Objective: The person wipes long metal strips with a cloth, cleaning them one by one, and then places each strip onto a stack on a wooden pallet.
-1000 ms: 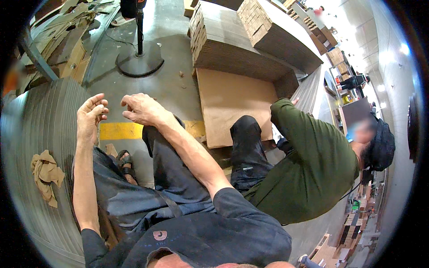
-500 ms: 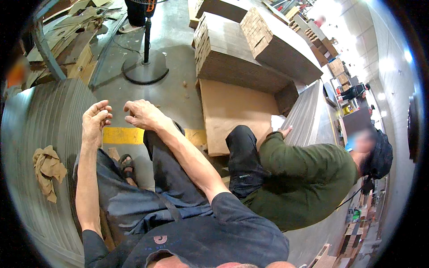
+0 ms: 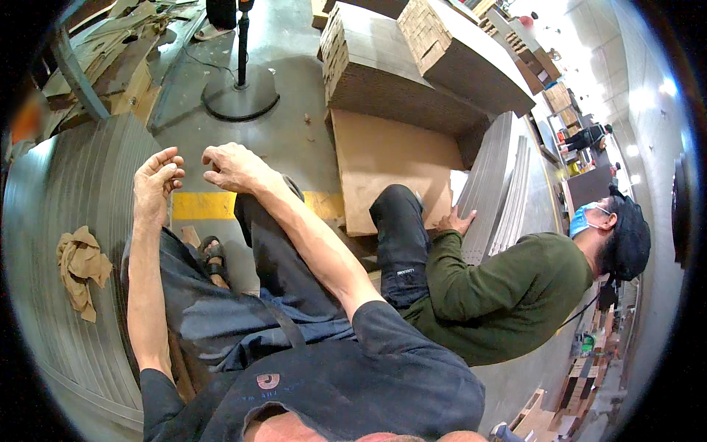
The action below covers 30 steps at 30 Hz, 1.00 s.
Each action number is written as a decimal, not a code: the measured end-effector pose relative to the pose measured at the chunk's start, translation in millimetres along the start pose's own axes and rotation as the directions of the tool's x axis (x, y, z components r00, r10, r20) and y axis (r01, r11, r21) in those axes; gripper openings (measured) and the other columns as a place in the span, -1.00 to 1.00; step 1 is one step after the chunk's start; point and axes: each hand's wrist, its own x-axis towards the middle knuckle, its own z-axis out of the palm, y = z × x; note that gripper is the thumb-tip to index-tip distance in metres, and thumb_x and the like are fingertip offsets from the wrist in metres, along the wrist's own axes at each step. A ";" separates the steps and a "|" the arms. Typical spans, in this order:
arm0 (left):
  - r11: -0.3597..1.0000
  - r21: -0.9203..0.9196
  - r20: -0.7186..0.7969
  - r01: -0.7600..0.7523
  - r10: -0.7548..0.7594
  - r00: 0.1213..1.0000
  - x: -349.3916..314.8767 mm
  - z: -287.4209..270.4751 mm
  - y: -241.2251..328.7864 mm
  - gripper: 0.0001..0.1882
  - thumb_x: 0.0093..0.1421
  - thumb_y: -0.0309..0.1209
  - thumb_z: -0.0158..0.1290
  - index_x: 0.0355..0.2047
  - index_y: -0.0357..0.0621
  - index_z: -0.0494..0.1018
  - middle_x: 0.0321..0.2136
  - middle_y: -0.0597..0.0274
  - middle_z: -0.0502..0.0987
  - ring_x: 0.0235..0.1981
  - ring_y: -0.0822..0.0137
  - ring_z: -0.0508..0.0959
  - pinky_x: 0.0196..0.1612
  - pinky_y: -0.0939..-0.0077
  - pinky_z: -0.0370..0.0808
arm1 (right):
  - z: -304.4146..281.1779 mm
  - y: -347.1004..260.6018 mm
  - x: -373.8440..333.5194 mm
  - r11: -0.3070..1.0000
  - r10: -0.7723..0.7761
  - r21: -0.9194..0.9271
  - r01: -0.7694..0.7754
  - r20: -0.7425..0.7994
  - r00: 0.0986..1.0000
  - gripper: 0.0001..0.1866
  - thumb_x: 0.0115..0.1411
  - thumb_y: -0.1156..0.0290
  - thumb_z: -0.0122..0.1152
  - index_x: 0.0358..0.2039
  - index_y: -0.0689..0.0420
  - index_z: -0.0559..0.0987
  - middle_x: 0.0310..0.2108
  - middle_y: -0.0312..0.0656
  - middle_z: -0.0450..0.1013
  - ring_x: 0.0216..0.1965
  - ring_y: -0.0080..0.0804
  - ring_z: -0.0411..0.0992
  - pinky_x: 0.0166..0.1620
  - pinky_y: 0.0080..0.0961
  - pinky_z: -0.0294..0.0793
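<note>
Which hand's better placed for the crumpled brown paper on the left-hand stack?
Left, I'd judge: the left hand is nearer the crumpled brown paper, with no visible load; the right hand is farther across.

At seven o'clock in a workshop, a rounded reddish emblem [image 3: 267, 381] marks the chest of a dark T-shirt [image 3: 331, 376], with small blue lettering [image 3: 254, 398] just beside it. Near the center, between four and five o'clock, a short line of white lettering [image 3: 406, 272] stands on the leg of a co-worker's black trousers [image 3: 398, 228].
</note>
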 end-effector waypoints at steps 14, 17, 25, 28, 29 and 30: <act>0.999 0.043 0.015 0.013 -0.013 1.000 5.0 -7.7 -7.5 -0.67 0.21 -0.53 0.07 0.00 -0.28 0.45 -0.25 0.20 0.57 -0.36 0.48 0.58 -0.32 0.67 0.54 | 6.3 -6.9 3.8 1.000 -0.022 -0.003 0.023 0.037 0.999 -0.67 0.06 0.32 0.14 -0.20 0.23 0.55 -0.27 0.10 0.53 -0.16 0.05 0.49 -0.05 -0.15 0.48; 0.997 0.069 0.000 0.024 -0.024 1.000 5.8 -7.6 -8.0 -0.67 0.21 -0.54 0.07 0.01 -0.28 0.45 -0.25 0.19 0.58 -0.36 0.48 0.58 -0.33 0.68 0.54 | 8.1 -12.7 5.3 0.998 -0.070 0.011 0.069 0.029 0.997 -0.68 0.07 0.32 0.15 -0.19 0.22 0.55 -0.28 0.10 0.53 -0.16 0.04 0.49 -0.06 -0.16 0.48; 0.992 0.115 -0.057 0.046 -0.040 0.998 6.8 -6.5 -11.3 -0.67 0.22 -0.57 0.03 0.01 -0.29 0.45 -0.27 0.20 0.59 -0.35 0.47 0.59 -0.30 0.64 0.58 | 18.8 -24.3 17.3 0.996 -0.052 0.069 0.048 0.070 0.996 -0.74 0.09 0.27 0.22 -0.30 0.20 0.55 -0.32 0.09 0.52 -0.21 0.04 0.50 -0.13 -0.12 0.50; 0.996 0.077 -0.064 0.051 -0.046 0.997 6.1 -11.9 -12.7 -0.69 0.23 -0.57 0.02 0.00 -0.30 0.45 -0.27 0.19 0.59 -0.34 0.47 0.60 -0.30 0.62 0.59 | 20.7 -29.8 10.4 0.991 -0.127 0.047 0.129 -0.039 0.991 -0.74 0.10 0.27 0.22 -0.30 0.20 0.55 -0.32 0.06 0.51 -0.21 0.03 0.49 -0.12 -0.12 0.49; 0.996 0.070 -0.065 0.054 -0.050 0.997 7.3 -11.7 -12.0 -0.69 0.23 -0.58 0.02 0.00 -0.31 0.45 -0.27 0.18 0.59 -0.34 0.46 0.60 -0.30 0.62 0.59 | 18.9 -30.4 8.2 0.984 -0.143 0.087 0.155 -0.125 0.982 -0.74 0.10 0.28 0.22 -0.30 0.21 0.56 -0.32 0.05 0.51 -0.21 0.03 0.49 -0.12 -0.13 0.49; 0.996 0.066 -0.079 0.061 -0.056 0.995 4.3 -15.3 -11.1 -0.70 0.24 -0.58 0.02 0.00 -0.32 0.44 -0.27 0.17 0.59 -0.34 0.46 0.60 -0.31 0.62 0.59 | 18.2 -34.3 3.9 0.973 -0.159 0.133 0.188 -0.205 0.966 -0.75 0.10 0.30 0.21 -0.30 0.21 0.56 -0.32 0.04 0.51 -0.22 0.02 0.49 -0.12 -0.14 0.48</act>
